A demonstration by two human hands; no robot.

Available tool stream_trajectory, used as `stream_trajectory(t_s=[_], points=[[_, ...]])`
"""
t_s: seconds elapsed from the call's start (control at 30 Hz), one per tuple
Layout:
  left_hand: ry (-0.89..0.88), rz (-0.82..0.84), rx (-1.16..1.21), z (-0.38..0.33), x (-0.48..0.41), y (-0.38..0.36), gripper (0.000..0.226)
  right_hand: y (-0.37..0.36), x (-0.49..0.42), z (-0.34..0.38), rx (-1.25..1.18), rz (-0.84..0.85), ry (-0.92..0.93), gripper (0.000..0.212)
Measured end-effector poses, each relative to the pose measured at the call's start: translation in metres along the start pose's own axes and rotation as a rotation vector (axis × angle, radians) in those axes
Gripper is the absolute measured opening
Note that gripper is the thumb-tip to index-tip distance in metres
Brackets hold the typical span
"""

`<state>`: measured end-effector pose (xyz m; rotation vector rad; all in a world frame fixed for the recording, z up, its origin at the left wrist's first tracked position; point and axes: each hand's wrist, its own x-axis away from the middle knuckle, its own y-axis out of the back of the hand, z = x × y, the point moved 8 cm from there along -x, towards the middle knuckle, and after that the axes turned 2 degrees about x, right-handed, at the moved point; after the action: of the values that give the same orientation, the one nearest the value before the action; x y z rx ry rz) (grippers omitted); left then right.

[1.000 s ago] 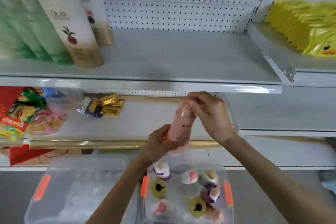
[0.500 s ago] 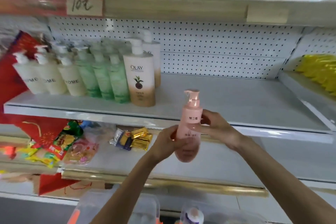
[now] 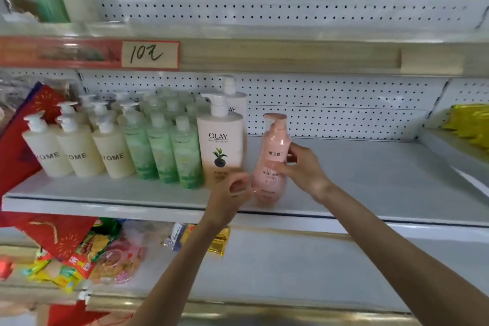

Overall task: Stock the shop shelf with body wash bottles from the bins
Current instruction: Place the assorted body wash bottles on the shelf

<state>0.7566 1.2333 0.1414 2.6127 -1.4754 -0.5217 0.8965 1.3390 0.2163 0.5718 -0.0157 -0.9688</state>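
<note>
- Pink plastic pump bottle (image 3: pixel 272 159) upright on the white metal shelf (image 3: pixel 370 180), just right of the beige Olay pump bottle (image 3: pixel 221 151).
- Right hand (image 3: pixel 301 169) wrapped around its middle.
- Left hand (image 3: pixel 232 190) at its base, fingers curled; whether it grips, can't tell.

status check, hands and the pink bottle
Right hand gripping pink bottle, upright on shelf. Left hand at its base. Olay bottle close beside.
</note>
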Motion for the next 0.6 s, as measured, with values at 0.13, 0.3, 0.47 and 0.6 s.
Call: stream_trajectory(t_s=[0.13, 0.3, 0.47, 0.6], points=[[0.005, -0.094, 0.044, 0.023, -0.005, 0.022, 0.022, -0.004, -0.022, -0.013, -0.021, -0.005, -0.046, 0.026], [0.023, -0.018, 0.106, 0.030, -0.017, 0.022, 0.017, -0.014, -0.032, -0.020, -0.072, 0.030, -0.039, 0.034], [0.054, 0.006, 0.224, 0.034, -0.022, 0.022, 0.017, -0.021, -0.024, -0.035, -0.056, 0.085, -0.022, 0.053], [0.044, 0.007, 0.265, 0.033, -0.021, 0.022, 0.017, -0.032, -0.013, -0.064, -0.076, 0.116, -0.077, 0.057]])
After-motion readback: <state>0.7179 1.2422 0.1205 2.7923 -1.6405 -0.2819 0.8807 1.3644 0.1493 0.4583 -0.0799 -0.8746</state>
